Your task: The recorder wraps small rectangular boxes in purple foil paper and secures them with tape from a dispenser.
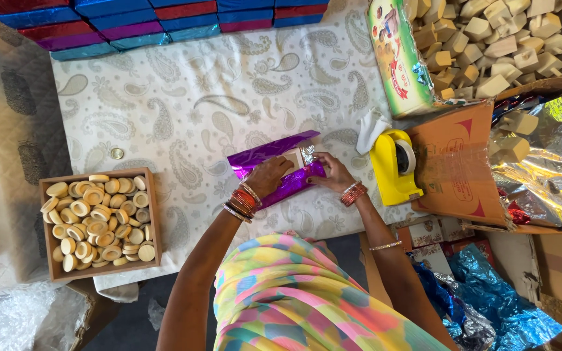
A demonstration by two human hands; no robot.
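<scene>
— Where's your purple foil (274, 162) now?

— Mid-tabletop (183, 104), half wrapped round a pale block (292, 158). Your left hand (269, 175) lies flat on it, fingers closed down; your right hand (330, 170) pinches the end fold.

— What might go wrong?

— Ease either hand and the foil could spring open or tear. The yellow tape dispenser (395, 166) sits just beside your right hand.
</scene>
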